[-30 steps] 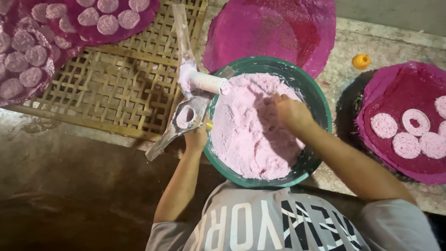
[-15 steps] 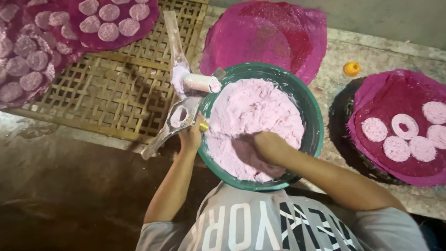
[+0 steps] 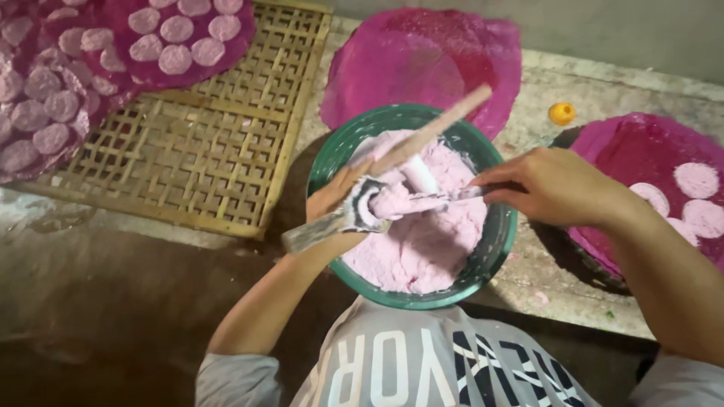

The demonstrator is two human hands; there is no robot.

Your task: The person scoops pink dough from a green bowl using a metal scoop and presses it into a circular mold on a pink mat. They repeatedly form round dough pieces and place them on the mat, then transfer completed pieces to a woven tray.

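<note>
A long wooden press tool [image 3: 377, 192], caked with pink dough, is being gripped by the left hand [image 3: 335, 200] over the near left rim of a green bowl [image 3: 498, 241]. The tool's ring-shaped mould [image 3: 363, 207] is being packed with pink dough [image 3: 422, 249], with which the bowl is being kept nearly full. The right hand [image 3: 554, 185] is being held closed around a thin scraper [image 3: 452, 197], whose tip is being pressed against the dough at the mould. The bowl is being kept in the middle of the scene, on a stone ledge [image 3: 543, 271]. To the far left, a woven bamboo rack [image 3: 188, 158] is being used for magenta cloths carrying pale pink discs [image 3: 177, 30]. At the right, more discs [image 3: 697, 181] are lying on another magenta cloth [image 3: 633, 151].
</note>
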